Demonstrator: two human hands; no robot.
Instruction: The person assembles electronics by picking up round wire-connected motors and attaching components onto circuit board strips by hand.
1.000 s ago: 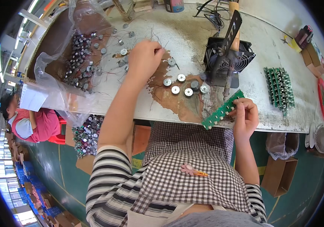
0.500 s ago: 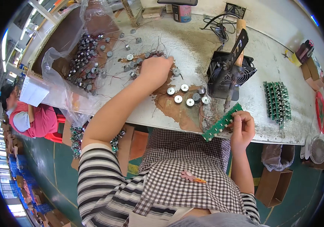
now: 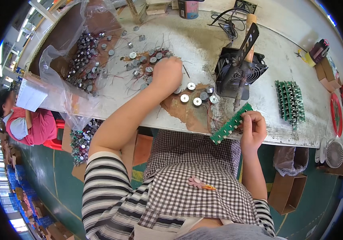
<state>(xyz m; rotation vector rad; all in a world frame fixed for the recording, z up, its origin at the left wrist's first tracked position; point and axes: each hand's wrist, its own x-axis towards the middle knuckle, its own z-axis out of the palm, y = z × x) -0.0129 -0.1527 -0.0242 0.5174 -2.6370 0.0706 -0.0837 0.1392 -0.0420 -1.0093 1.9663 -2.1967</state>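
Note:
My right hand (image 3: 253,130) pinches a green circuit-board strip (image 3: 232,125) between thumb and fingers, tilted over the table's near edge. The strip carries a row of small pale parts. My left hand (image 3: 167,74) reaches across the table, its back upward and its fingers hidden beneath it. Small round metal motors (image 3: 153,60) with thin wires lie beside and beyond it. Whether it grips one is hidden. Between my hands, several white-faced motors (image 3: 197,101) sit on a brown worn patch. Close to the strip's upper end is the tip of a soldering iron (image 3: 239,96).
A black fan (image 3: 241,70) stands behind the iron. Stacked green board strips (image 3: 290,102) lie at the right. A plastic-lined carton (image 3: 53,60) spills many motors at the left. A can (image 3: 188,10) stands at the back. Another person (image 3: 31,124) sits at far left.
My left hand has shifted slightly right and nearer, covering a motor that was visible beside it. Its fingertips are no longer visible. My right hand still holds the strip; the view has shifted slightly.

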